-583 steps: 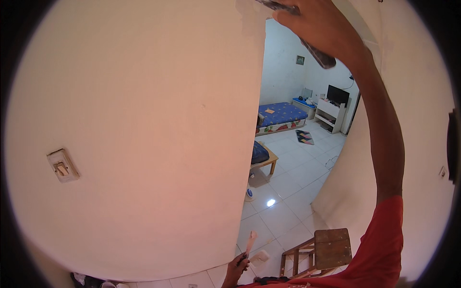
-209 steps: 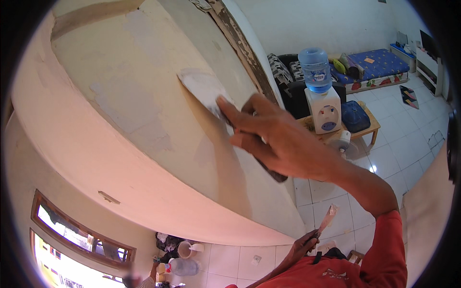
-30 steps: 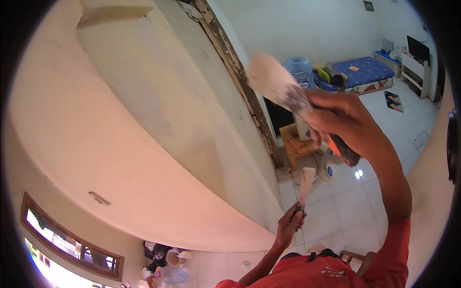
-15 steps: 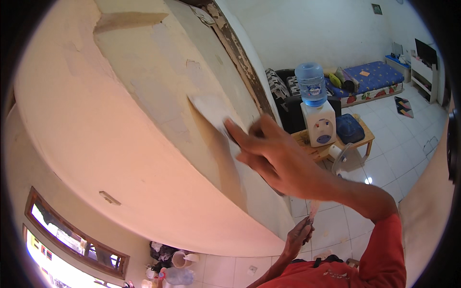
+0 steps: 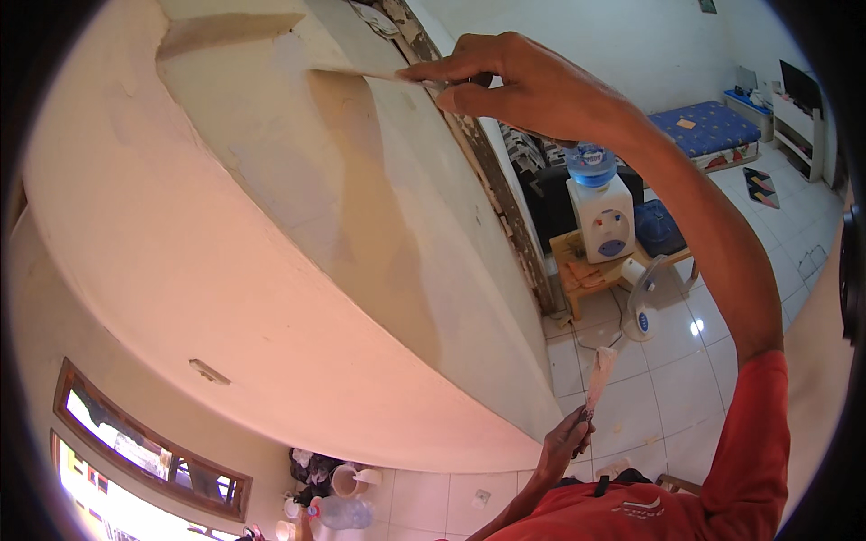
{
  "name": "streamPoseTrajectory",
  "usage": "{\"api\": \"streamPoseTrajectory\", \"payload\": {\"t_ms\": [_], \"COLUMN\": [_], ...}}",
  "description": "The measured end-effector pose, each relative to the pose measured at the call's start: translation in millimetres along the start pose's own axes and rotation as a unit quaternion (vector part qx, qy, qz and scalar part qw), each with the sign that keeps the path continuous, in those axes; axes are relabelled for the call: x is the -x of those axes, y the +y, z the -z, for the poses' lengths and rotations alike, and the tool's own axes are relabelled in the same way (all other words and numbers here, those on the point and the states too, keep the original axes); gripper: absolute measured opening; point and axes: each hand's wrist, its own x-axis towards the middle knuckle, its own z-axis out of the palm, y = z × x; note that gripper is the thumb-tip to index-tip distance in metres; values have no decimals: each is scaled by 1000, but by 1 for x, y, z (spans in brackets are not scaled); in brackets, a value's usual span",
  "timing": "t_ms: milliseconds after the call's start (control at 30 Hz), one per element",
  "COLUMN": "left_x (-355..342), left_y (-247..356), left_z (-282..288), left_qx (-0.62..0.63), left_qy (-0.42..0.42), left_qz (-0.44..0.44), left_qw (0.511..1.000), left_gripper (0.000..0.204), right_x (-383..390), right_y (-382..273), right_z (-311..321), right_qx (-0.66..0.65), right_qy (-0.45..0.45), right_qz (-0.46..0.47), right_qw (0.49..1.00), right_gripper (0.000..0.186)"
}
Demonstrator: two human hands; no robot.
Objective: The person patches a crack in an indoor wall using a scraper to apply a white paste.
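Observation:
High up, my right hand (image 5: 514, 77) pinches a thin, flat putty scraper (image 5: 361, 74), its edge against the cream wall (image 5: 280, 171). Its shadow falls down the wall beneath. Patches of a slightly different, greyish tone mark this surface. Lower down, close to my body, my left hand (image 5: 566, 435) is closed around the dark handle of a putty knife (image 5: 598, 374). That knife's blade points upward and is smeared pinkish white.
A worn wooden frame (image 5: 469, 135) runs beside the wall. Beyond it, a water dispenser (image 5: 602, 216) stands on a wooden table (image 5: 577, 278), near a fan (image 5: 640, 307). A bed (image 5: 704, 131) lies farther back. A pail (image 5: 346, 482) and a large bottle (image 5: 345, 514) stand at the lower left.
My right hand has moved up the wall with the scraper, its arm now stretched higher. My left hand keeps its hold on the putty knife, whose blade now shows more fully.

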Motion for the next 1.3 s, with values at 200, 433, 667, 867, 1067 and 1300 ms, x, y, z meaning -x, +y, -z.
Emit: {"api": "streamPoseTrajectory", "payload": {"t_ms": [200, 433, 667, 867, 1067, 1300], "left_x": [3, 2, 3, 1, 3, -2], "left_y": [-1, -4, -8, -14, -7, -7], "left_z": [1, 4, 3, 5, 2, 4], "left_qx": [-9, -11, -13, -19, -9, -8], "left_qy": [1, -2, -6, 3, 9, -10], "left_qz": [3, 4, 21, 17, 23, 29], "left_qw": [1000, 1000, 1000, 1000, 1000, 1000], "left_gripper": [48, 49, 47, 46, 46, 49], "right_x": [21, 62, 124, 96, 53, 125], "right_y": [-6, -31, -51, -32, -44, -64], "right_z": [3, -3, -15, 8, -48, -29], "right_qx": [-41, -82, -96, -105, -99, -153], "right_qy": [-62, -132, -141, -87, 40, -67], "right_qz": [-18, -106, -108, -137, -107, -143], "right_qw": [997, 982, 980, 981, 988, 976], "right_gripper": [35, 36, 38, 37, 40, 39]}}
